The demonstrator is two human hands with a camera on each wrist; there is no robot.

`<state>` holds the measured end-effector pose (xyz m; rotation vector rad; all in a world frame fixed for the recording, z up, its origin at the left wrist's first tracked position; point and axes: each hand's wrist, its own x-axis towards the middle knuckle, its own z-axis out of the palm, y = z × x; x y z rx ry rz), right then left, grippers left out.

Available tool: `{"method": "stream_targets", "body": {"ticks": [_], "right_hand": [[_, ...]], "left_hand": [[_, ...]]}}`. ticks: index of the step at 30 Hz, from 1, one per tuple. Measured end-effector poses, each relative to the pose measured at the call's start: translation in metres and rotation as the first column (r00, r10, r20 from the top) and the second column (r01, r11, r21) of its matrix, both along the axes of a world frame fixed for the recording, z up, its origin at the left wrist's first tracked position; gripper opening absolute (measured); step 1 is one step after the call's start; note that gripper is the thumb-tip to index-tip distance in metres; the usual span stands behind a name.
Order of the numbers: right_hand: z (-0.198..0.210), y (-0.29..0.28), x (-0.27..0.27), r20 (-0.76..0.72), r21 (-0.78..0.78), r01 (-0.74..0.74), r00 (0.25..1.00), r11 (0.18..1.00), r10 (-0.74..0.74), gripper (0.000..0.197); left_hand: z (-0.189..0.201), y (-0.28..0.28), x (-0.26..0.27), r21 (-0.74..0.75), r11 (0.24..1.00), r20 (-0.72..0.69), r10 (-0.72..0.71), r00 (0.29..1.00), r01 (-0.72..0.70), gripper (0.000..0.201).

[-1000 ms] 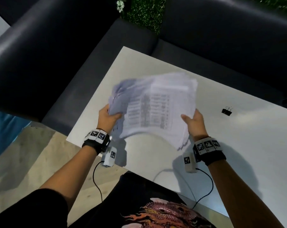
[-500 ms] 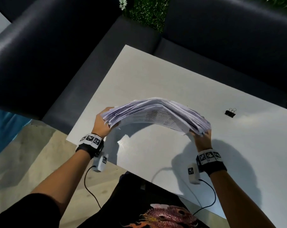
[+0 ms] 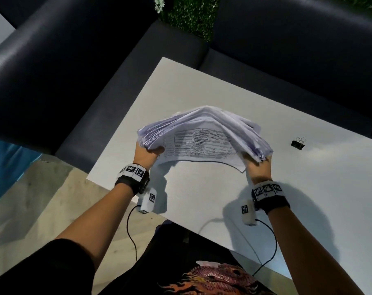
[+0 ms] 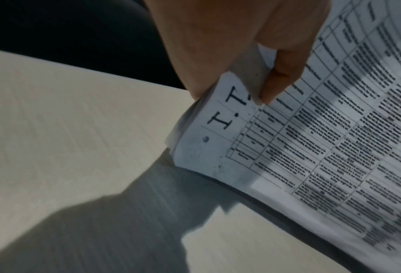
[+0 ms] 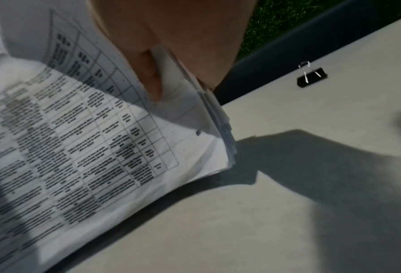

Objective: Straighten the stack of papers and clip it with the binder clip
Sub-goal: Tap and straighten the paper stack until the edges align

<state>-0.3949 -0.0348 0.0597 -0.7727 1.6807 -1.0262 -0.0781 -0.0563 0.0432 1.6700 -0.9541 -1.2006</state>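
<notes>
A thick stack of printed papers (image 3: 204, 133) stands on edge over the white table (image 3: 308, 188), bowed upward in the middle, its sheets fanned unevenly. My left hand (image 3: 147, 153) grips its left end, thumb on the printed side, as the left wrist view shows with the papers (image 4: 311, 147) pinched by my left hand (image 4: 241, 61). My right hand (image 3: 256, 166) grips the right end; in the right wrist view the papers (image 5: 89, 138) sit pinched in my right hand (image 5: 178, 55). The black binder clip (image 3: 298, 143) lies on the table right of the stack, clip (image 5: 311, 77) apart from both hands.
A dark sofa (image 3: 74, 71) wraps around the table's far and left sides. Green foliage (image 3: 191, 15) shows behind it. Cables (image 3: 266, 248) hang from the wrist cameras over the table's near edge. Bare floor (image 3: 31, 209) lies to the left.
The stack went from lying tilted and flat in both hands to standing on edge and arched. It has since bowed higher, and both hands have moved slightly closer together.
</notes>
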Motion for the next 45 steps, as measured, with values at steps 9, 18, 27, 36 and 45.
{"method": "stream_targets", "body": {"ticks": [9, 18, 27, 36, 45], "right_hand": [[-0.003, 0.016, -0.002, -0.102, -0.17, -0.212, 0.975, 0.962, 0.197, 0.043], [-0.005, 0.012, -0.007, 0.071, -0.019, -0.131, 0.989, 0.991, 0.132, 0.037], [0.007, -0.006, -0.017, -0.009, 0.003, -0.151, 0.988, 0.988, 0.151, 0.029], [-0.03, 0.031, -0.019, 0.488, 0.315, -0.423, 0.84, 0.85, 0.238, 0.039], [-0.072, 0.027, 0.044, 0.284, 0.458, 0.093, 0.927, 0.884, -0.245, 0.06]], "left_hand": [[-0.006, 0.022, 0.013, -0.011, 1.0, -0.003, -0.017, 1.0, 0.017, 0.064], [-0.006, 0.018, 0.033, 0.044, 0.991, -0.036, -0.126, 0.991, 0.128, 0.057], [0.005, 0.014, 0.019, 0.175, 0.977, -0.093, -0.109, 0.99, 0.124, 0.041], [-0.017, 0.045, 0.004, 0.457, 0.888, -0.427, 0.175, 0.887, 0.045, 0.051], [-0.036, 0.073, -0.022, 0.745, 0.591, -0.518, 0.223, 0.826, 0.308, 0.058]]}}
